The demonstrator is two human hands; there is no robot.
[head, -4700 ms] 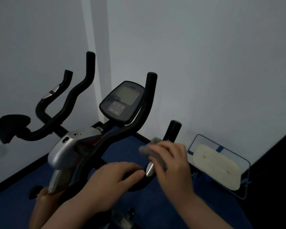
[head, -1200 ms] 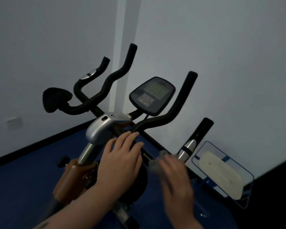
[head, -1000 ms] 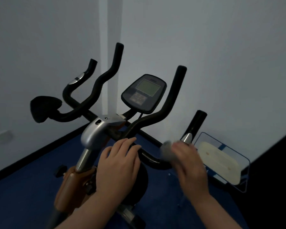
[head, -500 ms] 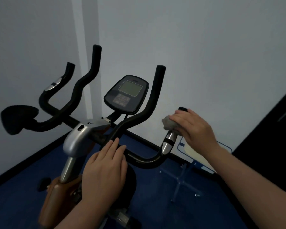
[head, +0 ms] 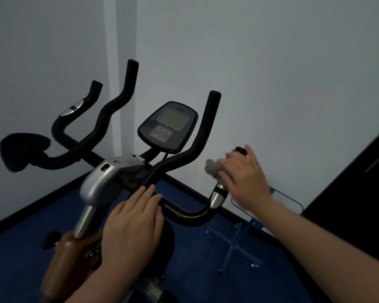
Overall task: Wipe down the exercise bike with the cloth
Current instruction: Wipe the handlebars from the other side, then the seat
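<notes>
Inspection finds the exercise bike (head: 109,182) standing in a corner on blue floor (head: 20,248), its black handlebar (head: 184,213) spread before us and its console (head: 167,125) raised at centre. We rest our left hand (head: 134,228) flat on the handlebar near the silver stem cover (head: 101,182), fingers straight and together, gripping nothing. Our right hand (head: 243,178) presses the grey cloth (head: 212,168) against the short upright grip on the right side, above its silver sensor band (head: 217,195); the fingers curl over the cloth, a bunch of which protrudes to the left of them. The black tip of that grip shows above the fingers. We note a blue-framed stand (head: 239,241) on the floor just beyond the right forearm.
</notes>
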